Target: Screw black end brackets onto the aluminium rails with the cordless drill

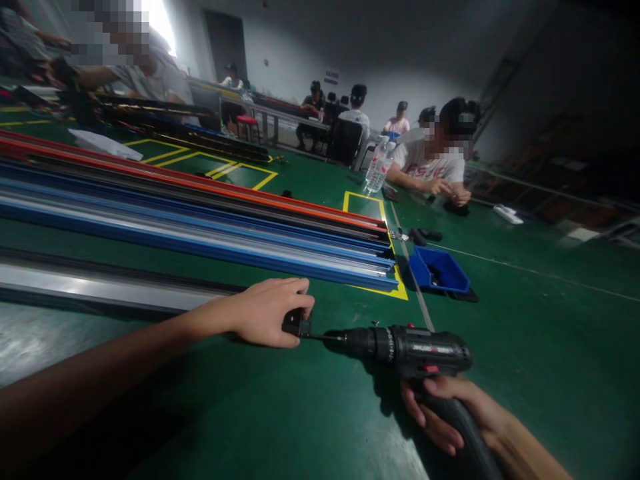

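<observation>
My right hand (470,400) is wrapped round the grip of a black cordless drill (433,350), which lies nearly level and points left. Its long thin bit (325,338) reaches a small black end piece (293,321); whether it sits in a screw I cannot tell. The fingers of my left hand (267,310) are closed round that end piece, at the right end of a long black profile (125,293) with a silvery face. My left hand and forearm hide where the two parts meet. A few tiny screws (375,323) lie just behind the drill chuck.
Orange, black and blue long profiles (200,230) lie side by side beyond my left hand. A blue bin (440,270) with small dark parts stands behind the drill. Water bottles (379,167) stand farther back. Across the green table, a co-worker (430,157) handles something small.
</observation>
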### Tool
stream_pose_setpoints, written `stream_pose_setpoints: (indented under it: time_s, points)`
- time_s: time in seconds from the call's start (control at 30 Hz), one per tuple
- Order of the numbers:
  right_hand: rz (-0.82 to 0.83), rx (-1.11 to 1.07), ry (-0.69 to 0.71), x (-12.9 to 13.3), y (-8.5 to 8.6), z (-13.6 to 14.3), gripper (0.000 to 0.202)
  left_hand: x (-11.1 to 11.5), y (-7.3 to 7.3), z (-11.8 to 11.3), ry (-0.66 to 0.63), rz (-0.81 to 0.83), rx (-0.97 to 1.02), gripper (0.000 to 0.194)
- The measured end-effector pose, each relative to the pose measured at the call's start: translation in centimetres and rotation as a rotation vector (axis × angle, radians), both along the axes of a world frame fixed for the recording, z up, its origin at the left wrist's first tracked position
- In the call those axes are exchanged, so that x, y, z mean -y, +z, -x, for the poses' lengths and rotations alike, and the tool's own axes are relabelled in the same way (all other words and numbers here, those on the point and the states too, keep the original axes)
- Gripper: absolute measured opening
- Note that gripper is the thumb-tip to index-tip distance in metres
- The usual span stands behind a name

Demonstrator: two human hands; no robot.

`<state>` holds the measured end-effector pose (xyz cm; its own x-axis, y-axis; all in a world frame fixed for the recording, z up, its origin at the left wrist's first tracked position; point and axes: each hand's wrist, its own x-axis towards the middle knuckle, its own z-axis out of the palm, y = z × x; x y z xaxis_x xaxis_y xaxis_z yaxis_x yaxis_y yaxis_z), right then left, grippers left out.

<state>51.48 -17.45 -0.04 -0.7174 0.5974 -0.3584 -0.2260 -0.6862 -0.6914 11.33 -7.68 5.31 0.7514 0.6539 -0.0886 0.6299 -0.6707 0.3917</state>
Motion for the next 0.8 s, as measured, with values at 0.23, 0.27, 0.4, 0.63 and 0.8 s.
stream_pose_setpoints:
  time_s: [0.23,0.27,0.4,0.63,0.8]
  points:
    - [-0.019,-0.032,0.018,-0.1,-0.4,-0.3,0.034,-0.1,-0.1,0.1,-0.007,0.000,-0.004,0.029]
    - [-0.019,-0.029,0.016,0.0,-0.5,-0.4,0.033,-0.1,0.0,0.1,-0.007,0.002,-0.005,0.030]
    - [0.004,-0.028,0.000,0.0,-0.9,-0.7,0.032,-0.1,0.0,0.1,-0.008,0.004,-0.006,0.030]
    - [0.067,0.025,-0.022,0.2,-0.8,-1.1,0.034,-0.1,0.0,0.1,-0.023,-0.004,0.007,0.029]
    - [0.069,0.026,-0.026,0.3,-0.6,-0.9,0.032,-0.1,0.2,0.1,-0.019,0.002,0.000,0.028]
